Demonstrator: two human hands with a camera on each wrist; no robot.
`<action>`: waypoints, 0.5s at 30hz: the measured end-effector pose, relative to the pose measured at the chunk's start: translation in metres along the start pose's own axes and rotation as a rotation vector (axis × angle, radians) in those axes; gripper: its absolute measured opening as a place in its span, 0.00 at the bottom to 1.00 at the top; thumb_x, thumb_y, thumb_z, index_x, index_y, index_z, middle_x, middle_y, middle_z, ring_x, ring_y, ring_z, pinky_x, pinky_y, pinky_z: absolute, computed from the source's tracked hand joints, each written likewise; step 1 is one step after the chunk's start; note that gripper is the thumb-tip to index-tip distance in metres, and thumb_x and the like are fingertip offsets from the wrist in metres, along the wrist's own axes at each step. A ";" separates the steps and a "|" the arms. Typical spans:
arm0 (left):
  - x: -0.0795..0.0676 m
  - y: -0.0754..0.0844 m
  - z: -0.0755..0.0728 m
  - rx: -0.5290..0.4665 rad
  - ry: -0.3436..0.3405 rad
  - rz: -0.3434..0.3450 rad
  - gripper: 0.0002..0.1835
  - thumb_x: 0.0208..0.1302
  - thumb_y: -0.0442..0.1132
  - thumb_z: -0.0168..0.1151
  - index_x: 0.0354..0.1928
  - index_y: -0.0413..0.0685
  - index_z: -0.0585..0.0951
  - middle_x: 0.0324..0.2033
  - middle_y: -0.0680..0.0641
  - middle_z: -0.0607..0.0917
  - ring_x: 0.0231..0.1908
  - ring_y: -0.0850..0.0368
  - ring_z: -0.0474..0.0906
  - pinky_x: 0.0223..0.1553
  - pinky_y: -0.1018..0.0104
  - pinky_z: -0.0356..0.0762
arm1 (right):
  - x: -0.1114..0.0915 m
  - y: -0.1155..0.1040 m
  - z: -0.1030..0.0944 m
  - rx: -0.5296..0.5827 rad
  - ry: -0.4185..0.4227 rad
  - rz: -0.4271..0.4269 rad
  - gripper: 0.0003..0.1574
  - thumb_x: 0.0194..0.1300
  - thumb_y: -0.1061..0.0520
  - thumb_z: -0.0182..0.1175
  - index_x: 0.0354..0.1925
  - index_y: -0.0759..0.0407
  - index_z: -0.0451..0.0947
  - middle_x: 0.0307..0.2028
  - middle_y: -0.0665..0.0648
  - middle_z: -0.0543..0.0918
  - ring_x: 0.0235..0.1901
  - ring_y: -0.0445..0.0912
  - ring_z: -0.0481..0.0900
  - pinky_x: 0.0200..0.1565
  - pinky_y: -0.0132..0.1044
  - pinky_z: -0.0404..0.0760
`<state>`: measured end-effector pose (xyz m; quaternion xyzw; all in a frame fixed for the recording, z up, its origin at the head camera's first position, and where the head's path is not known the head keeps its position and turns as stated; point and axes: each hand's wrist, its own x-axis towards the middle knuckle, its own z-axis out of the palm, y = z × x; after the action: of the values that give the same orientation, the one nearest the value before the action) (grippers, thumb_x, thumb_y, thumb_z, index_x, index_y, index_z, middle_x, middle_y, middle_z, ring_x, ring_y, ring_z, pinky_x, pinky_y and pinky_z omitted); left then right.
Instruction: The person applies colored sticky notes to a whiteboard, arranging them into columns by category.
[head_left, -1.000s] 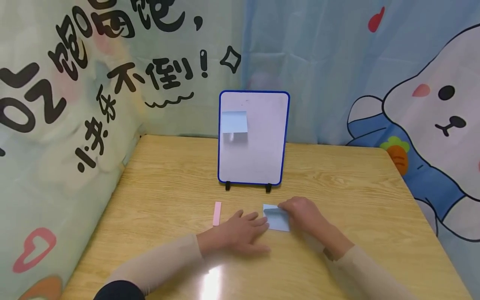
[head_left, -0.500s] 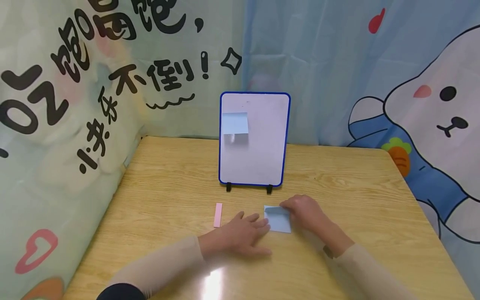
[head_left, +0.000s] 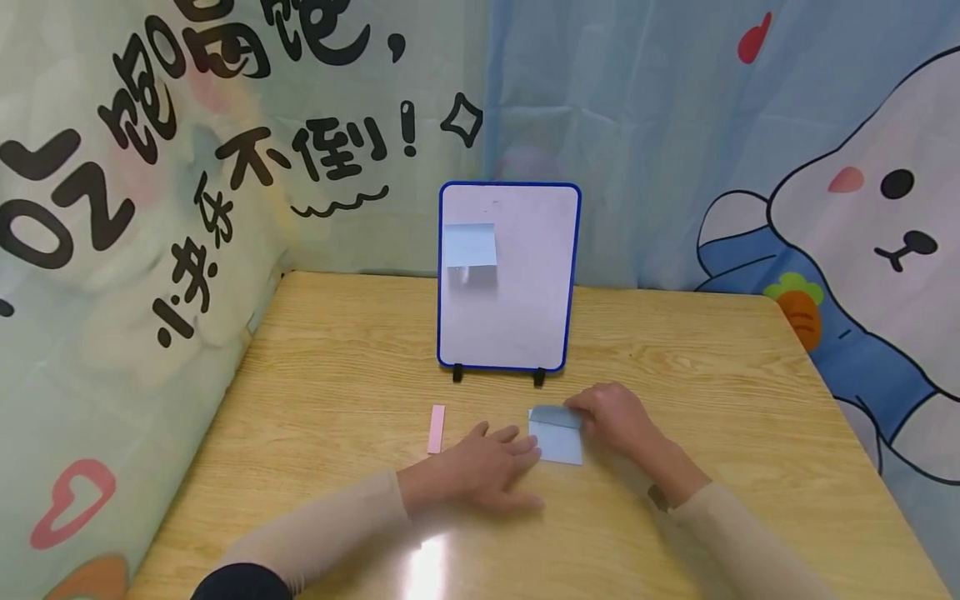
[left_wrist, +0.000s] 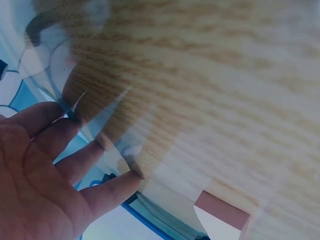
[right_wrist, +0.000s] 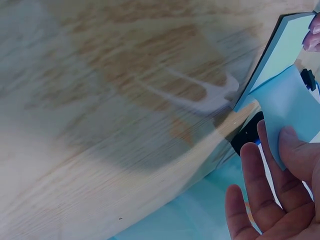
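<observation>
A pad of light blue sticky notes [right_wrist: 282, 52] lies on the table in front of the whiteboard. My right hand [head_left: 617, 421] pinches the top sticky note [right_wrist: 290, 102] between thumb and index finger at its right corner. In the head view that sheet's far edge is lifted and bent over; in the right wrist view it stands away from the pad while still joined along one side. My left hand [head_left: 483, 471] lies with spread, fairly straight fingers, its fingertips at the pad's left edge. The left wrist view shows the left palm [left_wrist: 40, 175] and fingers from below.
A whiteboard [head_left: 517, 321] with a blue frame stands on black feet behind the pad, one blue sticky note [head_left: 470, 245] stuck at its upper left. A narrow pink pad [head_left: 436, 429] lies left of my left hand. Printed curtains border the wooden table [head_left: 345, 350].
My right hand has moved slightly up and away, and the far part of the pinched sticky note is lifted more. The left hand stays in place.
</observation>
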<state>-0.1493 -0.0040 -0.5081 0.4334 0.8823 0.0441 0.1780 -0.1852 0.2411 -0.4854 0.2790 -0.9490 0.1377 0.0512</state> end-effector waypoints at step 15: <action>0.000 -0.001 0.000 -0.004 -0.006 0.001 0.45 0.65 0.78 0.33 0.77 0.61 0.57 0.77 0.56 0.56 0.77 0.49 0.52 0.71 0.39 0.54 | 0.005 0.004 0.001 0.004 -0.040 0.070 0.19 0.52 0.75 0.61 0.40 0.62 0.88 0.37 0.58 0.90 0.38 0.54 0.88 0.42 0.49 0.84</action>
<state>-0.1503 -0.0046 -0.5083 0.4337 0.8815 0.0449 0.1814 -0.1914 0.2421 -0.4864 0.2483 -0.9588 0.1356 0.0271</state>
